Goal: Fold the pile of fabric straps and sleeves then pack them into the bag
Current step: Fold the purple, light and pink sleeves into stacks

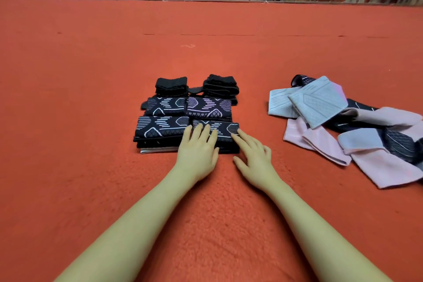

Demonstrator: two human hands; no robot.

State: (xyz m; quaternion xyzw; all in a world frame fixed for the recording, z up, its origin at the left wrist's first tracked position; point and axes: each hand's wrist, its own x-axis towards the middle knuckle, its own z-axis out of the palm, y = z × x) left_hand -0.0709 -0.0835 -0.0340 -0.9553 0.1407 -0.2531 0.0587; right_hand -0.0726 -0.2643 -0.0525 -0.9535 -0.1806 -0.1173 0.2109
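unfolded pile (357,130) lain at right of frame, long axis slanting to lower right | right hand (254,155) nearer, fingers spread, touching folded stack (217,131) | left hand (198,151) laid flat there, nothing held | bag unseen

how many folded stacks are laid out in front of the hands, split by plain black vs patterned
Plain black folded stacks: 2, the left one and the right one, in the far row.
Black patterned folded stacks: 4, far left, far right, near left, near right under the left hand and right hand.
Total: 6 stacks.
The loose pile at right is not counted.
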